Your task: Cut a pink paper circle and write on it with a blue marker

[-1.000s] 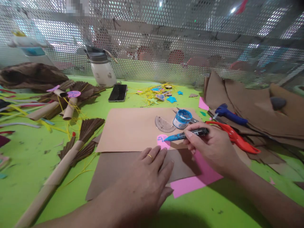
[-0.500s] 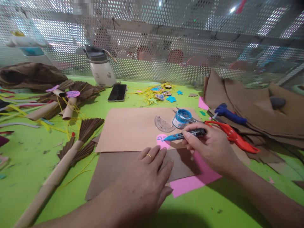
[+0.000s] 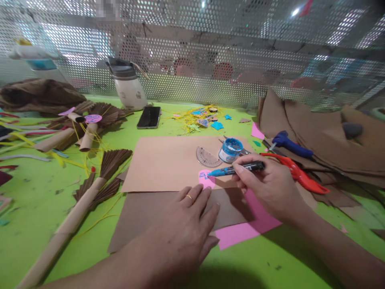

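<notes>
My right hand [image 3: 267, 186] grips a blue-and-black marker [image 3: 233, 169] with its tip on a small pink paper circle [image 3: 206, 179] that bears blue marks. My left hand [image 3: 186, 224] lies flat, fingers stretched, on a dark brown sheet [image 3: 141, 216], its fingertips just below the pink circle. A lighter tan sheet [image 3: 168, 162] lies beyond, under the circle. A pink paper sheet [image 3: 243, 228] pokes out under my right wrist. A clear protractor [image 3: 207, 157] and a small blue-lidded jar [image 3: 230, 149] sit just above the marker.
Red-handled scissors [image 3: 296, 172] and a blue glue gun [image 3: 290, 145] rest on brown papers [image 3: 325, 132] at right. A phone [image 3: 149, 117] and white flask [image 3: 128, 86] stand at the back. Brown paper fans on rolled tubes [image 3: 90, 188] and scraps [image 3: 201, 116] litter the green table [image 3: 36, 200].
The marker tip has shifted slightly over the pink circle, with my right hand moving a little. My left hand has stayed put.
</notes>
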Motion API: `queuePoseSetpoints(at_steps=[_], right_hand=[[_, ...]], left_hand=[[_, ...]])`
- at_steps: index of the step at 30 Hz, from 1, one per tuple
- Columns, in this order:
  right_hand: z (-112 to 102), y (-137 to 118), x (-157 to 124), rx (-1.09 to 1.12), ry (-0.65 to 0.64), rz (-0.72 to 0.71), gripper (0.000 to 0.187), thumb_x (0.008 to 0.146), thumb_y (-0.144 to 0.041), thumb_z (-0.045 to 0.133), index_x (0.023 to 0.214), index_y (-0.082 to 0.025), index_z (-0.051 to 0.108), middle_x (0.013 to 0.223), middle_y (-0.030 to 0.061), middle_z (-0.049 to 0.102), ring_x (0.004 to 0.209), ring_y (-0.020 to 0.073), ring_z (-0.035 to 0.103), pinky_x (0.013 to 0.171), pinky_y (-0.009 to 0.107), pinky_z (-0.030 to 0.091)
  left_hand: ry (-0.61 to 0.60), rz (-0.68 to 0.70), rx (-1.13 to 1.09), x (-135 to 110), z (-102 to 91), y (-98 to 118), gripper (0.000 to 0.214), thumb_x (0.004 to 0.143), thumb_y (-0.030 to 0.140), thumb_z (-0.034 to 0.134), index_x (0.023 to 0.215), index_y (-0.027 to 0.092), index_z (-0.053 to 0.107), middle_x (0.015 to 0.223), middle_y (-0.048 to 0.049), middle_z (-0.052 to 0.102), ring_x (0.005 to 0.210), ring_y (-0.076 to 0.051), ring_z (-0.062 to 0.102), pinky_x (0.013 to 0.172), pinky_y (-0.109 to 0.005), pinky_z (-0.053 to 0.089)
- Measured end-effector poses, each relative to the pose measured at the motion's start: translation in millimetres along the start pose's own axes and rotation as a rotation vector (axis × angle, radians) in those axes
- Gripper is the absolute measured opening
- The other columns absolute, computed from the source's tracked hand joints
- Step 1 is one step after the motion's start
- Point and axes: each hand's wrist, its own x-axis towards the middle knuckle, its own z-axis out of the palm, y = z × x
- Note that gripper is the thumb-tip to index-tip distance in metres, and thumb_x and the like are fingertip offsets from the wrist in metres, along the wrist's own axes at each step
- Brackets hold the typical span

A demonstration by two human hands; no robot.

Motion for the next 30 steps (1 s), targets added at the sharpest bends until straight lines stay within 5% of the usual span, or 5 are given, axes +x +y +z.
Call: queuePoseSetpoints(at_steps=[16,30], right_hand=[[-2.0,-2.9,-0.2,-0.102,-0.036,-0.097,0.017,0.09,-0.035,0.059,0.088,-0.018,0.063,0.057,-0.0008,0.063,0.048,0.0138,0.062,0.045,0.022,0.051],[0.9,-2.3,-0.6,0.003,-0.013,0.003,0.021,0.088,-0.038,0.062,0.088,-0.018,0.065,0.056,0.0,0.062,0.045,0.014,0.059,0.04,0.023,0.052]], left_hand=[[0.002,0.001,-0.043,-0.4,0.4,-0.4,0.045,0.096,0.04,0.051,0.129,0.01,0.057,0.14,-0.0228,0.054,0.13,-0.038,0.049,0.106,-0.052,0.04],[-0.001,0.001,-0.03,0.0,0.2,0.3,0.044,0.095,0.039,0.052,0.127,0.01,0.058,0.14,-0.0231,0.054,0.13,-0.039,0.049,0.106,-0.052,0.04]])
